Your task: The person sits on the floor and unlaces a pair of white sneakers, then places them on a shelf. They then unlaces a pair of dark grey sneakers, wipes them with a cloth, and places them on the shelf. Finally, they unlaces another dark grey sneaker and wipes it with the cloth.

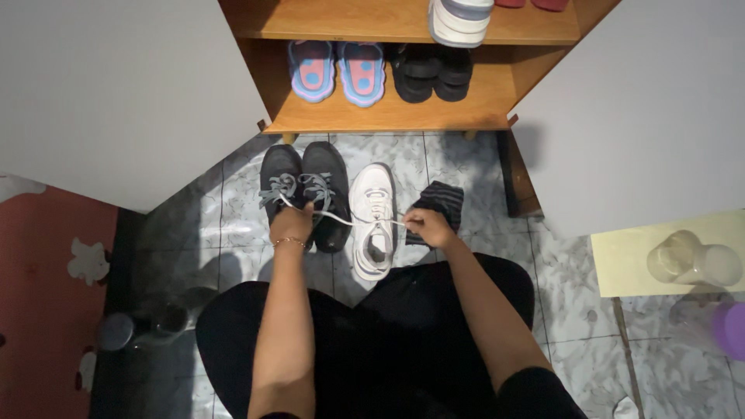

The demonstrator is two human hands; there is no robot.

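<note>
- Left hand (292, 224) pinches one end of white lace (341, 219), over black sneakers (305, 192).
- Right hand (425, 227) grips other end, beside white sneaker (372, 219).
- Lace taut between hands.

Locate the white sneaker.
In the head view, the white sneaker stands on the tiled floor between the black sneakers and a dark cloth.
</note>
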